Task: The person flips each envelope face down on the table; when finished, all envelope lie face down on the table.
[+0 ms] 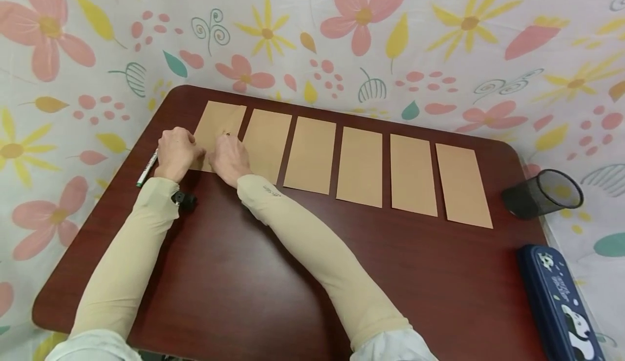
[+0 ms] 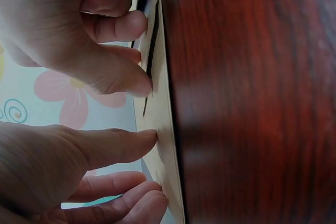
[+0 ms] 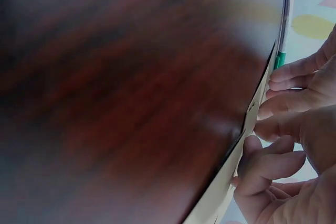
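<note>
Both hands work at the near end of the leftmost brown paper envelope [image 1: 222, 116], which lies flat on the table. My left hand [image 1: 176, 152] has its thumb and fingertips bent down onto the paper near its left corner. Close beside it, my right hand [image 1: 229, 157] pinches the paper near the edge with thumb and curled fingers. In the left wrist view, a dark gap [image 2: 153, 45] opens between two paper layers at the right thumb. A white marker [image 1: 148, 168] with green ends lies left of my left hand.
Several more brown paper rectangles [image 1: 310, 154] lie in a row to the right. A black mesh pen cup [image 1: 524, 198] lies on its side at the table's right edge. Nearer, a dark blue panda pencil case [image 1: 556, 296] lies there. Flowered cloth hangs behind the table [image 1: 273, 296].
</note>
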Action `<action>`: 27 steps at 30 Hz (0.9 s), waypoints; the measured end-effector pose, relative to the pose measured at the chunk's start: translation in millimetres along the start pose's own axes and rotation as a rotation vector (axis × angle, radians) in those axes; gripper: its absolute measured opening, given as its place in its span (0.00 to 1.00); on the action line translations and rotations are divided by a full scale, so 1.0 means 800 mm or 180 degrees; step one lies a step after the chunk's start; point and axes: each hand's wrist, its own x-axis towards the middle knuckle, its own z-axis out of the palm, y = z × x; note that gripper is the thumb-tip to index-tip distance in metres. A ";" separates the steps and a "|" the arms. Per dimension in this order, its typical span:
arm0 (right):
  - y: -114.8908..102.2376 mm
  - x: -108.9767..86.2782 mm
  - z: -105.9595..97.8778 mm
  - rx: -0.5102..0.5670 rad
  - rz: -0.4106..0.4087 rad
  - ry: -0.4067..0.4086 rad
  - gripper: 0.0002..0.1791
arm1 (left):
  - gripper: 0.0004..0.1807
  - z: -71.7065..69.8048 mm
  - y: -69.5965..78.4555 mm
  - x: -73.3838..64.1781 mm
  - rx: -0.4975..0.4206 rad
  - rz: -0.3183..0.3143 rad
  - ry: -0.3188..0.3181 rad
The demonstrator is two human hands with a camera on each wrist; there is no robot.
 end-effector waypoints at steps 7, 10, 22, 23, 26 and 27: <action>-0.001 0.000 -0.005 -0.0056 0.0025 0.0098 0.17 | 0.14 -0.025 0.032 -0.028 -0.0031 0.0051 0.0040; -0.003 0.002 -0.005 0.0035 0.0170 0.0029 0.19 | 0.16 -0.030 0.034 -0.035 -0.0040 0.0056 0.0054; 0.020 -0.003 -0.010 0.0217 0.0129 0.0084 0.20 | 0.25 -0.043 0.043 -0.051 -0.0136 0.0028 0.0017; 0.020 -0.006 -0.012 0.0264 0.0138 0.0090 0.20 | 0.28 -0.043 0.040 -0.050 -0.0146 0.0034 0.0024; 0.017 -0.018 -0.025 0.0462 0.0173 0.0079 0.19 | 0.32 -0.042 0.038 -0.050 -0.0113 0.0012 0.0125; 0.015 -0.022 -0.031 0.0508 0.0194 0.0103 0.18 | 0.32 -0.045 0.042 -0.053 -0.0146 -0.0004 0.0164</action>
